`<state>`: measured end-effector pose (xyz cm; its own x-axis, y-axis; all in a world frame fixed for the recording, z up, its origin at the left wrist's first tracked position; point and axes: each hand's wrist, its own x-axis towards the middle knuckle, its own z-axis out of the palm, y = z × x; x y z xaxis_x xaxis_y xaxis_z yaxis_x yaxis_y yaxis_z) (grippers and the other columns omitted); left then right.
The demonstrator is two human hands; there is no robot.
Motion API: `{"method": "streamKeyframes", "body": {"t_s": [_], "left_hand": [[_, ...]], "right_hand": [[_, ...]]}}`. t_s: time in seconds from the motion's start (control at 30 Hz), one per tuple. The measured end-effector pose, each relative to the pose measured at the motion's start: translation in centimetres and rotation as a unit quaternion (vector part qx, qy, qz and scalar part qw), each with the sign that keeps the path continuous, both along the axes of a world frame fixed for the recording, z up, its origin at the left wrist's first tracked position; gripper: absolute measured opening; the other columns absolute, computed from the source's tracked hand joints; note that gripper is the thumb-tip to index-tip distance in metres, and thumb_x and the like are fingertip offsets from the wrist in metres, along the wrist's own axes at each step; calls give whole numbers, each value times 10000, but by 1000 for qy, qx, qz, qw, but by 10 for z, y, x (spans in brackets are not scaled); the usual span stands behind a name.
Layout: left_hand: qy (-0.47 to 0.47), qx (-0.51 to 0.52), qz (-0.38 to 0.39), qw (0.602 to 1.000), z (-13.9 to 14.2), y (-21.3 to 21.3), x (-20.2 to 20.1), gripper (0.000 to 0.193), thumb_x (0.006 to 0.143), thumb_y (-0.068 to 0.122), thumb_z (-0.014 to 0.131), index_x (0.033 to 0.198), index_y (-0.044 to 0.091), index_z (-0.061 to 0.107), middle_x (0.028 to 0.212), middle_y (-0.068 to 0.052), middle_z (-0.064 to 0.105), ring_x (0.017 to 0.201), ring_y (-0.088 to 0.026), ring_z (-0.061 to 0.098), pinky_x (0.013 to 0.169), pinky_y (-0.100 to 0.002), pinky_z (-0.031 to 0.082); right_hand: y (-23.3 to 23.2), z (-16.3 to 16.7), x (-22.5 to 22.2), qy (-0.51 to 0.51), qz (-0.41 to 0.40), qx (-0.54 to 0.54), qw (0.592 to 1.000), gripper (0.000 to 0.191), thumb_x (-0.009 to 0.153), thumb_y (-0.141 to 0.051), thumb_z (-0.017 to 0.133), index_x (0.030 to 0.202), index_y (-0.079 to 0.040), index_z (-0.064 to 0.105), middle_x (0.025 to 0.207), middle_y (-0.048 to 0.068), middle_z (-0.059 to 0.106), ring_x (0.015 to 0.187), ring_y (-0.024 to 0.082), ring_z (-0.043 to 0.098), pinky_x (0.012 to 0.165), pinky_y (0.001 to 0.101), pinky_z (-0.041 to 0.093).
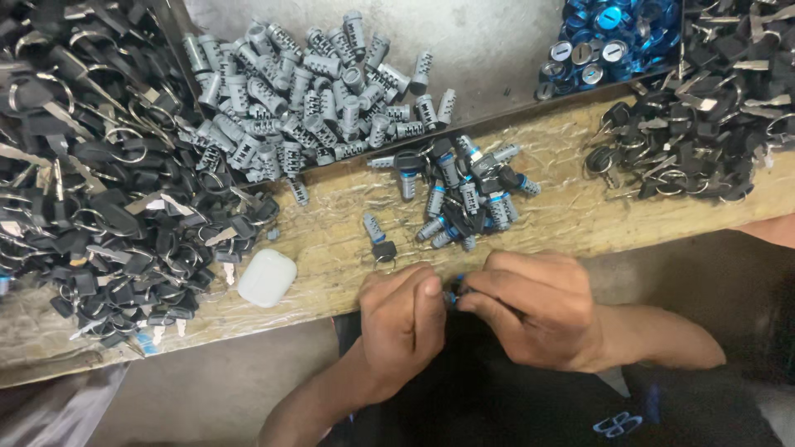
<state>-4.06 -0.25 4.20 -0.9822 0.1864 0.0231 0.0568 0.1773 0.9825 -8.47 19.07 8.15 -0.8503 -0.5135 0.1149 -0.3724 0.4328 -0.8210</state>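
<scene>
left hand [403, 308] and right hand [530, 310] are pinching a small blue-tipped lock cylinder [453, 298] between fingertips | sitting at desk [331, 248] near edge | assembled cylinders with keys [460, 194] are lying just beyond | white earbud case [267, 277] left

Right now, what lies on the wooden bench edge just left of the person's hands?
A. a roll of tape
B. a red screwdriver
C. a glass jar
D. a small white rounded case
D: a small white rounded case lies on the wooden bench, between the pile of black-headed keys and the left hand.
</scene>
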Motion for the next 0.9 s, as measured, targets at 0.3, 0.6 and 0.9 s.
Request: {"method": "streamKeyframes", "body": {"t_s": [0.3, 0.6, 0.9], "left_hand": [[72, -146, 210, 964, -9, -1, 5, 316, 1120, 214, 390, 1151, -42, 573, 1080, -196, 630, 933, -328, 657, 813, -385, 547], [57, -225, 213, 949, -36, 19, -4, 604, 1139, 354, 263, 1498, -122, 359, 1543, -304, 424, 1498, -485, 359, 1270, -567, 252], [83, -135, 243, 957, -56, 49, -23, 572, 1138, 353, 283, 1462, -79, 468, 1480, -260, 524, 1427, -448, 472, 1253, -532, 323]], "right_hand": [[19, -23, -11, 130, -56, 101, 985, 248, 869, -85, 818, 1082, 12, 735, 833, 97, 665, 633, 215, 633, 543, 346, 460], [34, -56, 5, 77, -262, 137, 952, 342, 1164, -198, 505, 1454, -24, 555, 1377, 229, 592, 1257, 344, 605, 1070, 420, 495], [-34, -90, -12, 7, -235, 1, 972, 448, 1119, -320, 402, 1365, 6, 586, 1412, 198, 605, 1365, 387, 536, 1212, 475, 368]]}}
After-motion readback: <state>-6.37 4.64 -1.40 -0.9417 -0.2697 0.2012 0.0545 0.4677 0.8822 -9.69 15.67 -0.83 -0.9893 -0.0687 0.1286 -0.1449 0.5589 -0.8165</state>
